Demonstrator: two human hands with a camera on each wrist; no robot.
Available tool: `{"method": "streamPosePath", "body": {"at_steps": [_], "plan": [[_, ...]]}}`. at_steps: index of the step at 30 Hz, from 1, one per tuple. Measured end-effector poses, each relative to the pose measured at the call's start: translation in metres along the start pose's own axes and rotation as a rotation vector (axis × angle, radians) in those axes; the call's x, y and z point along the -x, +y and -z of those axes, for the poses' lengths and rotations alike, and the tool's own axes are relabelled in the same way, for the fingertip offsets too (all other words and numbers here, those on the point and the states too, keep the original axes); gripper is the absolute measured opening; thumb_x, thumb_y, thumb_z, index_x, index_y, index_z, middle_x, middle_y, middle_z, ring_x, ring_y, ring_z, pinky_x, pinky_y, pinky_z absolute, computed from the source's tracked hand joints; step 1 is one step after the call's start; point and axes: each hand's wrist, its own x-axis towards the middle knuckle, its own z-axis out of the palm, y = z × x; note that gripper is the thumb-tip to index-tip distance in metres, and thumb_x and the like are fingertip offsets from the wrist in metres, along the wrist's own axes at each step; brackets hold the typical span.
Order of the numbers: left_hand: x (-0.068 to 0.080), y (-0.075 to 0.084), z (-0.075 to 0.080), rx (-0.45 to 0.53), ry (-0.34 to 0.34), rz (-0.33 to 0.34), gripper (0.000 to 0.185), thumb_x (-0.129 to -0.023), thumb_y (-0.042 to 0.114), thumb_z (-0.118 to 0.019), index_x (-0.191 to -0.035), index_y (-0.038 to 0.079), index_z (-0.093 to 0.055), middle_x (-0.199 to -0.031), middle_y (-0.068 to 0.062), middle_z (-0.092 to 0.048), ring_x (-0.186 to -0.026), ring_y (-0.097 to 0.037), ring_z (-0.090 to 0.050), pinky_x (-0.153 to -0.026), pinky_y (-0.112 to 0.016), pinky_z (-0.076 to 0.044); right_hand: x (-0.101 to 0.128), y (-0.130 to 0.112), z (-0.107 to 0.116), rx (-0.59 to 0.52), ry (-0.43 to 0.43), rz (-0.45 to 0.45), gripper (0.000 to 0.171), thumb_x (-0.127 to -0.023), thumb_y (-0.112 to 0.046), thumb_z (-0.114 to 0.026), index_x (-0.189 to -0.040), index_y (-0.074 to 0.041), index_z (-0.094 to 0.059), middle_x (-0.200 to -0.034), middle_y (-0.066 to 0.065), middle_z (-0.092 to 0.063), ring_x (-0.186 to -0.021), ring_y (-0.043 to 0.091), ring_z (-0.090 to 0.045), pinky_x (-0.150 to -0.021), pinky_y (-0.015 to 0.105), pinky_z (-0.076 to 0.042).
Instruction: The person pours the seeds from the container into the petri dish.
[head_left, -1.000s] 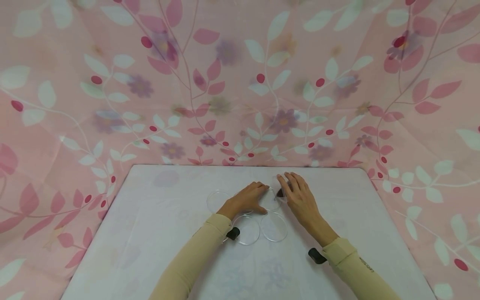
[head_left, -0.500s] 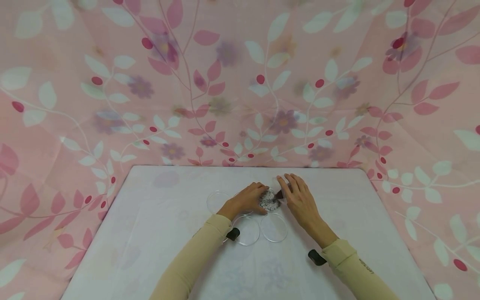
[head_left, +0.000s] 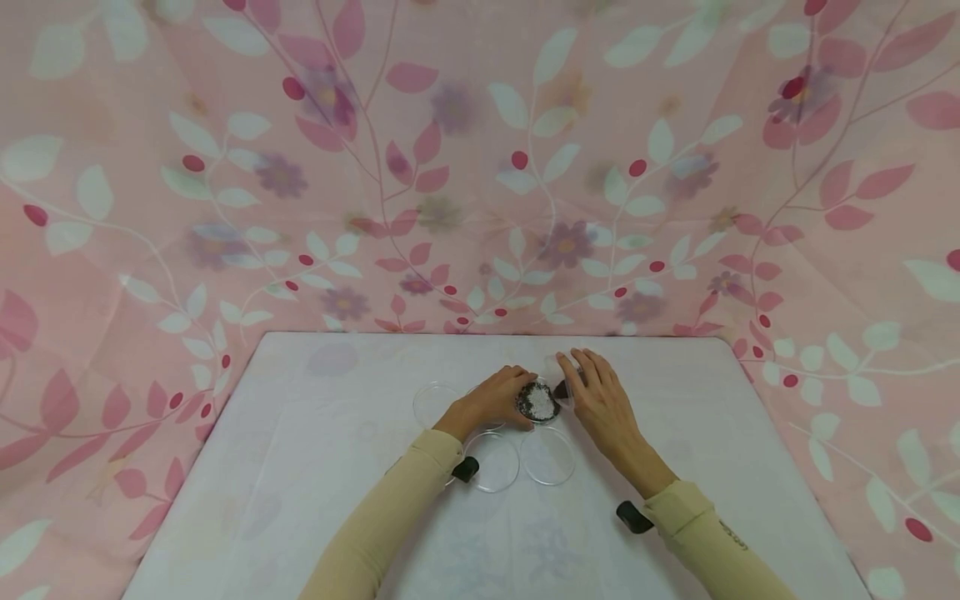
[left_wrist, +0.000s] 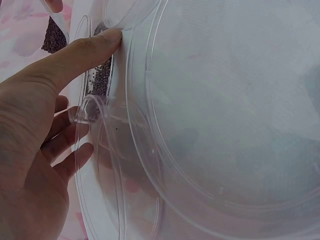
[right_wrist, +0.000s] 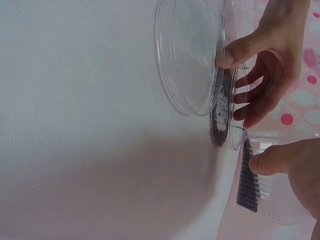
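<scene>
My left hand point(head_left: 491, 398) holds a clear petri dish point(right_wrist: 237, 147) by its rim, thumb on the near side and fingers on the far side. Small dark grains point(right_wrist: 219, 132) cover the outer part of its bottom, around a pale patch in the middle. Just to the right, my right hand point(head_left: 600, 400) grips a clear ribbed plastic cup point(right_wrist: 285, 202), tipped over toward the dish. More dark grains point(right_wrist: 247, 182) lie along the cup's lower wall, seen in the right wrist view. The left wrist view shows the left thumb at the dish edge.
Other clear petri dishes stand close around: one at left point(head_left: 433, 403), two in front, the nearer-left point(head_left: 492, 461) and the right one point(head_left: 548, 456); others are partly hidden by the left hand and arm. A white cloth point(head_left: 315, 450) covers the table, with a floral curtain point(head_left: 480, 167) behind.
Dark grains have come into the dish between the hands: bare a second ago, then speckled all over, now darker round the edge with a pale middle. Both hands stay nearly in place.
</scene>
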Motion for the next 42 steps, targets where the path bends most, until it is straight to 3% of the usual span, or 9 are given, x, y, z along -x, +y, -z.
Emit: {"method": "streamPosePath", "body": {"at_steps": [3,12,23,34,42], "plan": [[0.0,0.0,0.0,-0.006,0.002,-0.003,0.09,-0.074,0.048,-0.083,-0.148,0.015,-0.044,-0.142,-0.001,-0.051,-0.129,-0.018,-0.048,-0.111,-0.034,-0.042,0.001,0.0,0.0,-0.021,0.015,-0.01,0.091,-0.063,0.004,-0.082,-0.145,-0.006,-0.044,-0.141,0.022,-0.05,-0.131,0.039,-0.045,-0.107,0.049,-0.043],[0.0,-0.001,-0.001,0.003,0.015,-0.008,0.09,-0.073,0.048,-0.083,-0.148,0.016,-0.044,-0.141,-0.001,-0.051,-0.128,-0.017,-0.048,-0.111,-0.034,-0.041,0.003,0.003,0.001,-0.047,0.035,-0.026,0.092,-0.061,0.002,-0.082,-0.144,-0.004,-0.045,-0.139,0.023,-0.051,-0.129,0.039,-0.046,-0.106,0.048,-0.043],[-0.001,-0.001,-0.002,-0.005,0.008,-0.008,0.09,-0.073,0.047,-0.084,-0.148,0.016,-0.044,-0.142,-0.001,-0.05,-0.129,-0.018,-0.047,-0.113,-0.033,-0.04,0.006,0.007,0.003,-0.084,0.003,-0.068,0.102,-0.057,-0.001,-0.087,-0.147,-0.003,-0.04,-0.142,0.022,-0.048,-0.131,0.039,-0.044,-0.11,0.048,-0.04],[0.001,0.0,-0.001,0.013,0.003,-0.008,0.091,-0.074,0.047,-0.083,-0.148,0.016,-0.043,-0.144,-0.002,-0.049,-0.132,-0.018,-0.045,-0.114,-0.034,-0.039,0.018,0.014,0.006,-0.249,0.063,-0.181,0.108,-0.052,-0.006,-0.094,-0.144,0.005,-0.039,-0.14,0.022,-0.047,-0.13,0.037,-0.044,-0.109,0.047,-0.036],[0.0,0.0,-0.001,0.007,0.003,-0.009,0.091,-0.074,0.047,-0.084,-0.148,0.016,-0.043,-0.143,-0.002,-0.049,-0.131,-0.018,-0.046,-0.114,-0.033,-0.038,0.031,0.02,0.005,-0.38,0.106,-0.32,0.108,-0.053,-0.01,-0.094,-0.145,0.002,-0.038,-0.137,0.022,-0.049,-0.125,0.037,-0.047,-0.102,0.052,-0.045]]}}
